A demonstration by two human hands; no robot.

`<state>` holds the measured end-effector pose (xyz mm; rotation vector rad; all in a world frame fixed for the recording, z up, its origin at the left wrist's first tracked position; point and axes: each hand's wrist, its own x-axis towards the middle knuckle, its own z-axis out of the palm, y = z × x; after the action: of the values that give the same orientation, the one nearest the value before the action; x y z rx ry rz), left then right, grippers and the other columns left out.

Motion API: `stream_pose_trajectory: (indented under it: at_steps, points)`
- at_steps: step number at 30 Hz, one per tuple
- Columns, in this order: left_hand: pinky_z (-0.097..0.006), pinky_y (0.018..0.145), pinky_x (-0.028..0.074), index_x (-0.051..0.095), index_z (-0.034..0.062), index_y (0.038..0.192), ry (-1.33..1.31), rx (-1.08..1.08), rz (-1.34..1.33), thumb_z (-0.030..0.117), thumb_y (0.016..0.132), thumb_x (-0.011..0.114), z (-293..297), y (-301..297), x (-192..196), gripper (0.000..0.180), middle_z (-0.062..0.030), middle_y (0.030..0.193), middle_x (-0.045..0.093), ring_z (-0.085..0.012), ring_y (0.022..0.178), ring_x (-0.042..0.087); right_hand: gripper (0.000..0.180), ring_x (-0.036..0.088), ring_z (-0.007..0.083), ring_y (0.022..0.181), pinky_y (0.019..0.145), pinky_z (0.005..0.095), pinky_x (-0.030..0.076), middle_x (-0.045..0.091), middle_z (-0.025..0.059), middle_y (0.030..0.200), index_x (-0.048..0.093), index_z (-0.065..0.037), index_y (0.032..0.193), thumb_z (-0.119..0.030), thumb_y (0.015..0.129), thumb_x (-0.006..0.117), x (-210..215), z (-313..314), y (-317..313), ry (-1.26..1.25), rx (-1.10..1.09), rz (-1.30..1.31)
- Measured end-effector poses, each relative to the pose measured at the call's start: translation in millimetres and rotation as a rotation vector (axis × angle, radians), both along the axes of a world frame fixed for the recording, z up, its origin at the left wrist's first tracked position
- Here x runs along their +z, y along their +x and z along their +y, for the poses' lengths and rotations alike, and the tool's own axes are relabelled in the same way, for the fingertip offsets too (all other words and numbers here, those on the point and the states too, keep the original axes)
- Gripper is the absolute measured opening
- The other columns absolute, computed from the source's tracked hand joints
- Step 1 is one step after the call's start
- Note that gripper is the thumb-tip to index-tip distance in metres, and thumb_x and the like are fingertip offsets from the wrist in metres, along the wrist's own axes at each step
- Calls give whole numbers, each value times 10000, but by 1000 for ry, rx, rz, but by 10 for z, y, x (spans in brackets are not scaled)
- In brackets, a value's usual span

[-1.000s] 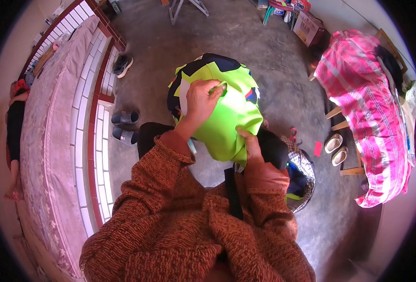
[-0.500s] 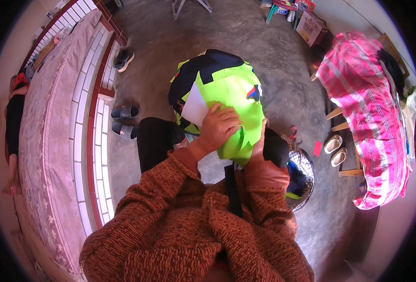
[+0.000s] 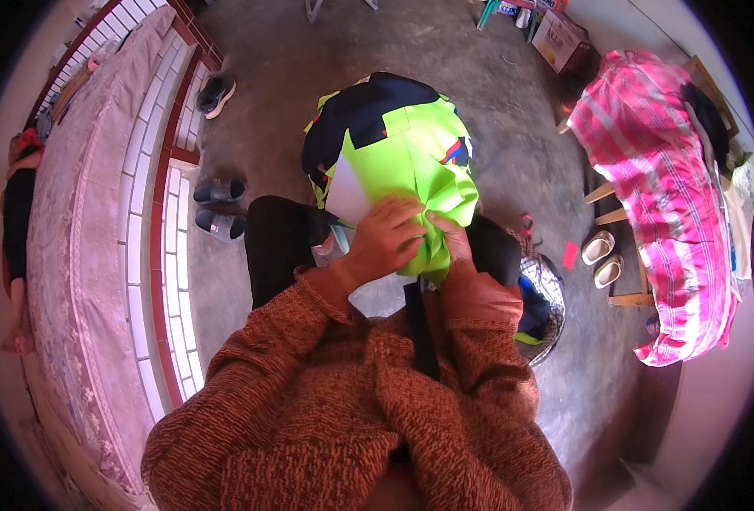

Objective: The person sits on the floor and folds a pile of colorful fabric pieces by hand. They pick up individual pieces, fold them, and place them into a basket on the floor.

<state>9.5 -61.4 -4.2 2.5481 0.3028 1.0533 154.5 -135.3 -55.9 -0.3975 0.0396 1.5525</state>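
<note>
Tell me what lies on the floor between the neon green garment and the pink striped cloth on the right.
In the head view, bare concrete floor separates the neon green garment from the pink striped cloth; nothing rests on that stretch.

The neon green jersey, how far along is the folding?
Partly done, it seems. The neon green jersey is already doubled lengthwise into a narrow strip across the lap, its dark upper part spread away from the body. In hand: the left hand and right hand both grip the near end, bunching it. Left, probably: the far end lies unfolded, and more cloth sits in the basket beside the person.
</note>
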Motion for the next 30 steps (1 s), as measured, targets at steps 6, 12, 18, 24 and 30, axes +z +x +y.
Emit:
stream_pose_trajectory:
  at_steps: [6, 12, 18, 24, 30]
  points:
    - [-443, 917, 408, 596, 56, 984, -96, 183, -152, 148, 740, 657, 55, -226, 46, 268, -139, 1155, 583, -339, 1073, 543, 385, 636, 275, 931, 830, 394, 527, 621, 170, 1071, 504, 29, 1200, -78, 841, 592, -1, -8, -78, -52, -134, -79]
    - [-448, 962, 364, 532, 49, 1097, -132, 260, -76, 158, 742, 658, 141, -311, -226, 392, -148, 1229, 538, -334, 1159, 495, 371, 636, 266, 949, 836, 387, 530, 628, 172, 1063, 527, 43, 1168, -68, 827, 620, 126, -61, -90, -76, -155, -36]
    - [-448, 959, 369, 544, 48, 1063, -27, 236, -47, 115, 726, 665, 132, -329, -304, 363, -147, 1217, 552, -322, 1141, 514, 340, 658, 259, 874, 804, 394, 548, 652, 167, 1000, 558, 57, 1110, -52, 801, 648, -47, -154, 158, -70, -204, -63]
    - [-416, 898, 427, 563, 37, 997, -23, 225, -137, 38, 710, 666, 131, -333, -377, 304, -152, 1156, 597, -315, 1042, 573, 366, 627, 300, 940, 836, 437, 530, 623, 188, 1054, 539, 11, 1143, -157, 826, 610, 211, -623, 801, 65, -417, -52]
    - [-397, 862, 440, 585, 48, 949, 19, 137, -98, 8, 708, 642, 70, -243, -428, 250, -138, 1152, 600, -302, 996, 587, 354, 606, 288, 959, 857, 437, 503, 618, 151, 1054, 544, -20, 1144, -167, 827, 601, 614, -1365, 1542, 170, -631, -248]
